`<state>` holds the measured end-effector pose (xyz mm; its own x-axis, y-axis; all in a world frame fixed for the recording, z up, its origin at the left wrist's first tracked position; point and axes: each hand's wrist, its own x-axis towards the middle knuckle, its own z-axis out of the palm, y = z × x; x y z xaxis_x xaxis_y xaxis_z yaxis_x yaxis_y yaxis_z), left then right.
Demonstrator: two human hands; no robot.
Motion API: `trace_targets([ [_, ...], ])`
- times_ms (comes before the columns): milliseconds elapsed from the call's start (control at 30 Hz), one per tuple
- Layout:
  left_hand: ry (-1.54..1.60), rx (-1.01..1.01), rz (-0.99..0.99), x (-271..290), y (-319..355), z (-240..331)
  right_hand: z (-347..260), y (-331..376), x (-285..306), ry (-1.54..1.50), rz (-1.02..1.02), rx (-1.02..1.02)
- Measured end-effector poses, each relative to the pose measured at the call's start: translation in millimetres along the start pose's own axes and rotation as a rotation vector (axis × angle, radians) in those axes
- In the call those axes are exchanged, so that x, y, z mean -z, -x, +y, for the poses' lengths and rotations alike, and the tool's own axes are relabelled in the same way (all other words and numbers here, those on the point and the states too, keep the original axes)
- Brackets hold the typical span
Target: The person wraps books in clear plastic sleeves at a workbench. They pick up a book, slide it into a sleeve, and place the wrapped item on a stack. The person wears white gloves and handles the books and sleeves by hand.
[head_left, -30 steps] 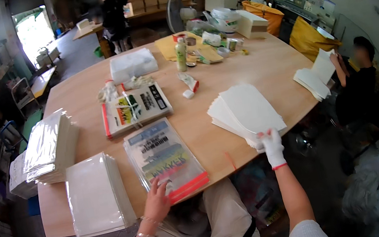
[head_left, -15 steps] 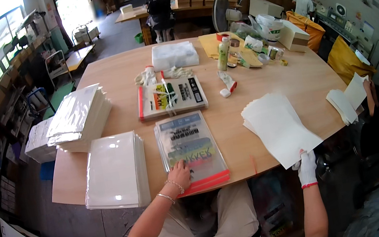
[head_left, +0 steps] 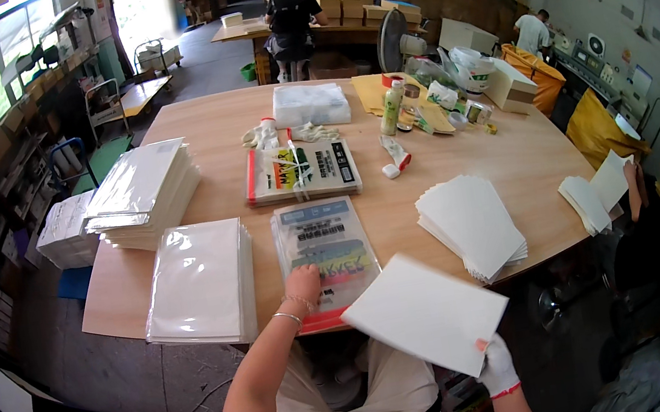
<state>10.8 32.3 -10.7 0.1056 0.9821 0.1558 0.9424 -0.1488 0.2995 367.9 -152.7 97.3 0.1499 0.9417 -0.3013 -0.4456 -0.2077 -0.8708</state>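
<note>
Widest lane for a hand: bare tabletop (head_left: 392,218) btwn. the printed bags (head_left: 319,216), ctr., and the fanned paper (head_left: 471,222), R, running far to a small red-and-white packet (head_left: 403,158) and a bottle (head_left: 392,107). A white sheet (head_left: 424,312), in the person's R hand (head_left: 498,367), crosses the near end. L of the bags, just a narrow slit before the sleeved stack (head_left: 195,283); the L forearm (head_left: 247,392) cuts its near end. Farther R, another gap separates fanned paper from smaller sheets (head_left: 583,205).
</note>
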Motion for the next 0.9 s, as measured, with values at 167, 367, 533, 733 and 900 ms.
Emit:
trace_targets([
  [167,0.043,-0.218,0.306,-5,18,-19,38,6,-12,-0.125,-0.211,-0.311],
  [367,0.494,0.345,0.111,54,34,9,88,-16,1,-0.443,-0.025,-0.449],
  [533,0.927,0.405,-0.006,36,32,-7,78,6,-38,-0.282,-0.036,-0.274],
  [733,0.531,0.272,0.146,47,55,17,67,22,-73,-0.179,0.078,-0.038],
  [900,0.928,0.359,0.318,29,83,57,48,37,-98,-0.233,0.174,-0.165],
])
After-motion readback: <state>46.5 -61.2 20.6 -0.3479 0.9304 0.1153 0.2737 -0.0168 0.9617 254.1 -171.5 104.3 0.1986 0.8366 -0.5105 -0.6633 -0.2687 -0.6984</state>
